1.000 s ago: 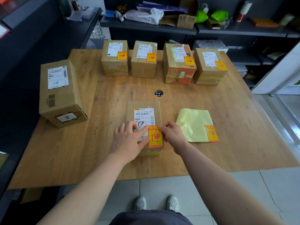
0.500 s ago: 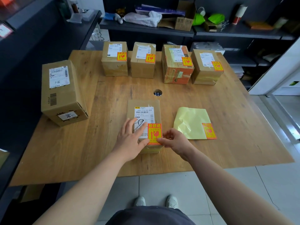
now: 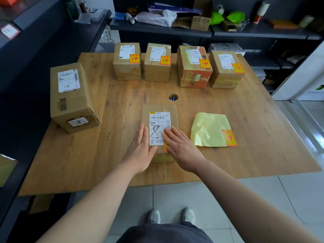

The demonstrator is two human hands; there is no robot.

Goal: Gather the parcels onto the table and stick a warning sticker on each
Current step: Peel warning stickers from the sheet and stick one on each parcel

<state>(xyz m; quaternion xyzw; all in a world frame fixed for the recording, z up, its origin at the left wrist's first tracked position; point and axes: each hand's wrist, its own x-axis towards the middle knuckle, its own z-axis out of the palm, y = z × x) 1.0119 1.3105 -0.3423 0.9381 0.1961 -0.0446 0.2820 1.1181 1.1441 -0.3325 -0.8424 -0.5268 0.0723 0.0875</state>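
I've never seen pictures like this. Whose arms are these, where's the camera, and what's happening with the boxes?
No machine here: these are a person's bare arms, filmed by a wide-angle camera worn on their head, looking down. On the wooden table stand four parcels in a back row, each with an orange warning sticker, and a larger box at left showing none. In front, the left hand rests flat on a small parcel while the right hand presses a sticker flat onto its top. Neither hand grips anything. Beside it lies a yellow backing sheet with one unused sticker on it.
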